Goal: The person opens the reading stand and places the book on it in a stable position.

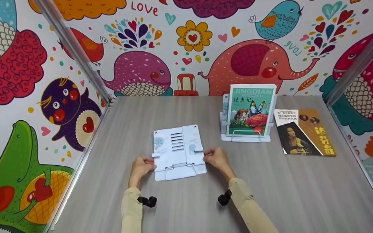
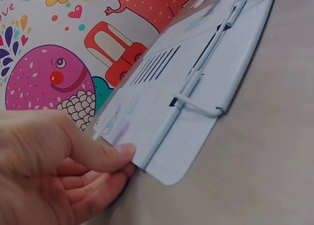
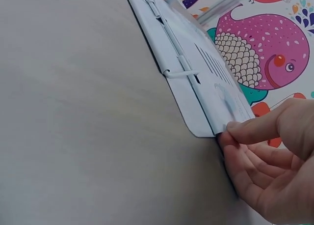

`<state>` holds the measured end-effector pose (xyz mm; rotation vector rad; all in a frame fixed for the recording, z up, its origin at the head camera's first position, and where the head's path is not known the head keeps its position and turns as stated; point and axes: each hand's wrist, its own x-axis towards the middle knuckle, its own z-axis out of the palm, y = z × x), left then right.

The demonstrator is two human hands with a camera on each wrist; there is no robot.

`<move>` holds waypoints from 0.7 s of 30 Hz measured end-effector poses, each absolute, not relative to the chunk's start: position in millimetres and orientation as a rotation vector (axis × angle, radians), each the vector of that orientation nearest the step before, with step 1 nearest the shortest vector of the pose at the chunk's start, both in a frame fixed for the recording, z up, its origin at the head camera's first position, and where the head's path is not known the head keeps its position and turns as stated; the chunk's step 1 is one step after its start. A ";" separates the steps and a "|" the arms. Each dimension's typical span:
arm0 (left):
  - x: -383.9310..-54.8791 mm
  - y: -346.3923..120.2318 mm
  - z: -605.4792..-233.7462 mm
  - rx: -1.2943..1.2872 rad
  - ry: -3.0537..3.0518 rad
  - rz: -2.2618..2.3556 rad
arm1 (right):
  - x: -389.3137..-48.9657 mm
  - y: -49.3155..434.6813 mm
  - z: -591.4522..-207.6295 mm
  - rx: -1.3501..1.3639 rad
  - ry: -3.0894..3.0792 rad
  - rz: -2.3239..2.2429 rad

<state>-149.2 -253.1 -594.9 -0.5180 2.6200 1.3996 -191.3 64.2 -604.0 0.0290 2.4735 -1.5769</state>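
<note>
A white folding book stand (image 1: 191,139) lies on the table with its panel nearly flat. It has dark slots, pale blue prints, side clips and a wire page holder (image 1: 165,173) at the near edge. My left hand (image 1: 141,169) pinches the stand's left edge, thumb on top and fingers below, as the left wrist view shows. On the opposite edge my right hand (image 1: 218,158) pinches the panel the same way, its thumb (image 3: 238,129) over the corner beside the hinge. The underside of the stand is hidden.
Behind and to the right, a second white stand (image 1: 223,127) holds a green children's book (image 1: 251,110) upright. Farther right a book with a painted portrait cover (image 1: 322,129) lies flat on the grey wooden table (image 1: 290,187). Cartoon-printed walls (image 1: 186,64) with metal posts enclose the table.
</note>
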 end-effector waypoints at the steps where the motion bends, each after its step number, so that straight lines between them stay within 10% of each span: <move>1: -147.9 -250.8 -595.9 -0.522 2.613 1.407 | -189.7 65.9 -604.0 0.034 2.481 -1.566; 21: -119.0 -211.2 -602.7 -0.399 2.591 1.404 | -145.8 103.2 -607.5 -0.060 2.698 -1.431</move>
